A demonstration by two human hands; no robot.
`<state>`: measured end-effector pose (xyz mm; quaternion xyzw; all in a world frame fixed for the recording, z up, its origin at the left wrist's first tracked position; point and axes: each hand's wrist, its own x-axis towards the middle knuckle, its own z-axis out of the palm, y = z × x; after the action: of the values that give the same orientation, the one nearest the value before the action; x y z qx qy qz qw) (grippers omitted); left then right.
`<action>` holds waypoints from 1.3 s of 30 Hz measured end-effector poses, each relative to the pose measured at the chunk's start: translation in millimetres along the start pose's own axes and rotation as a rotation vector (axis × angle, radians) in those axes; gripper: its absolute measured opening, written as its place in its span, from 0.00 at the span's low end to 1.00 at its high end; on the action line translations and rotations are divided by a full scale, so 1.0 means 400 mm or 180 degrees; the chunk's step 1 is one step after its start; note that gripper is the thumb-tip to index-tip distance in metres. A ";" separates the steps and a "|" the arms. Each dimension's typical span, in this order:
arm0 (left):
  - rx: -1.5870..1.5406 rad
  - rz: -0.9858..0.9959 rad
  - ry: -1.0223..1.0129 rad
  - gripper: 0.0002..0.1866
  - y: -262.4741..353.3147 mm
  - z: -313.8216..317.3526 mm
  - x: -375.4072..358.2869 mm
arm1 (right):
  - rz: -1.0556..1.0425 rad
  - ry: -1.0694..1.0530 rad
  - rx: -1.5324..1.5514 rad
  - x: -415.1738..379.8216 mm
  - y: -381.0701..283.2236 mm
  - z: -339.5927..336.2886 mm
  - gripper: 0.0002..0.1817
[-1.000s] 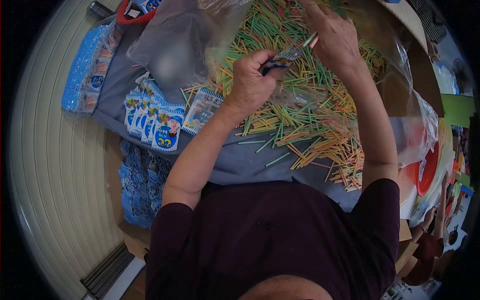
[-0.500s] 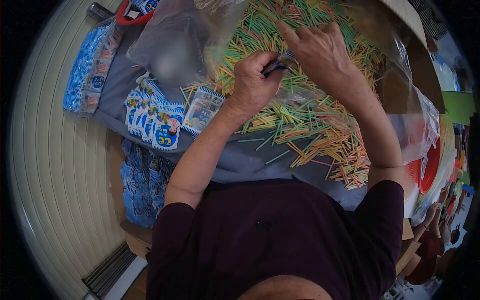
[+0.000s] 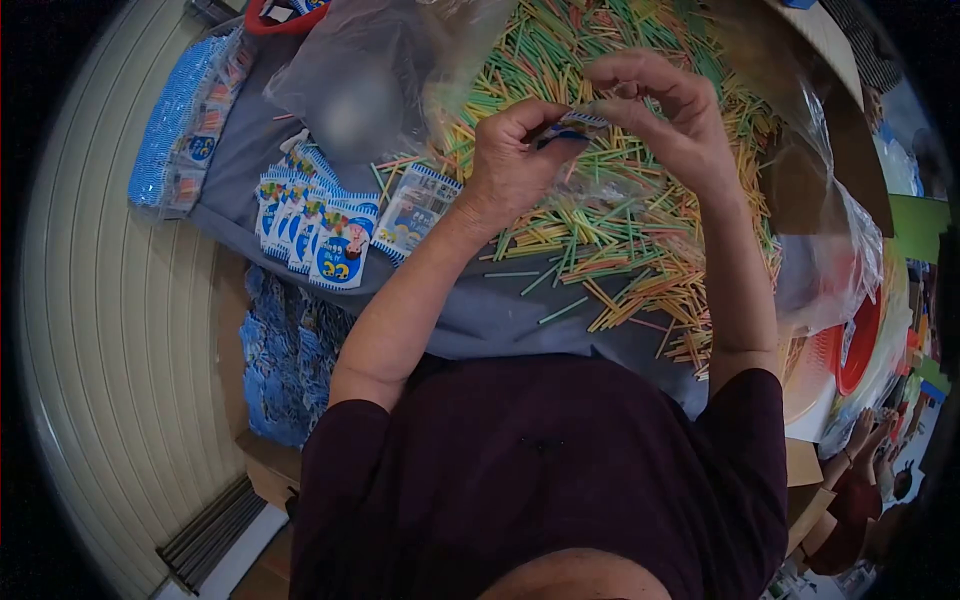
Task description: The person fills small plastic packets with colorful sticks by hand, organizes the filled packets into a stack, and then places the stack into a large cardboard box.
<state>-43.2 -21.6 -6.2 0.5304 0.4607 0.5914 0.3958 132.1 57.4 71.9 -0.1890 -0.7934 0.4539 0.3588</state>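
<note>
My left hand [image 3: 515, 165] pinches a small blue-and-white packet [image 3: 580, 127] above a heap of thin coloured sticks [image 3: 560, 60]. Most of the packet's face is turned away or covered by fingers. My right hand [image 3: 675, 120] is at the packet's upper right edge, its thumb near or touching the rim and its curved fingers spread apart. Whether a stick sits in the right hand cannot be made out. Left of my left forearm lie several overlapping printed packets [image 3: 340, 245], with another packet [image 3: 415, 212] face down beside them.
A clear plastic bag [image 3: 360, 90] lies left of the sticks. Beyond it stands a clear pack of blue-striped packets [image 3: 180, 130]. A cardboard box [image 3: 850, 180] and red basket [image 3: 862, 345] are at right. Blue packets [image 3: 285, 370] fill a box below the table's left edge. Another person [image 3: 850, 510] sits far right.
My right hand has turned and come down from over the sticks to the packet, its thumb now near the rim. My left hand has stayed nearly in place with the packet.
</note>
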 end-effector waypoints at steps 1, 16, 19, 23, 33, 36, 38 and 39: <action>-0.0030 -0.0021 -0.0014 0.13 0.005 0.005 -0.003 | 0.0123 -0.0096 -0.0139 -0.004 -0.004 0.011 0.18; -0.1126 0.0069 -0.0060 0.12 0.047 -0.037 -0.050 | 0.0502 -0.0419 -0.0146 -0.048 0.052 0.069 0.16; -0.1267 0.0021 -0.0092 0.15 0.043 -0.039 -0.074 | -0.0170 0.0158 -0.0290 -0.041 0.037 0.074 0.07; -0.0668 -0.0151 -0.0010 0.14 0.036 -0.063 -0.096 | 0.0119 -0.0450 -0.0703 -0.041 0.020 0.063 0.10; 0.0550 0.1024 0.0126 0.18 -0.012 -0.111 -0.149 | 0.0024 -0.0957 -0.2953 -0.097 0.117 0.062 0.16; 0.0413 0.0844 0.0462 0.13 -0.013 -0.088 -0.155 | 0.0022 -0.0587 -0.2835 -0.102 0.113 0.058 0.11; 0.0553 0.0990 0.0482 0.13 0.000 -0.092 -0.157 | -0.0133 -0.0198 -0.2651 -0.107 0.108 0.056 0.11; 0.0680 0.1140 0.0489 0.14 0.006 -0.093 -0.157 | -0.0274 0.0195 -0.2473 -0.108 0.100 0.057 0.11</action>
<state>-72.3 -86.9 -21.0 0.5960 0.4480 0.6388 0.1897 143.3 37.6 13.1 -0.2907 -0.9023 0.0984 0.3028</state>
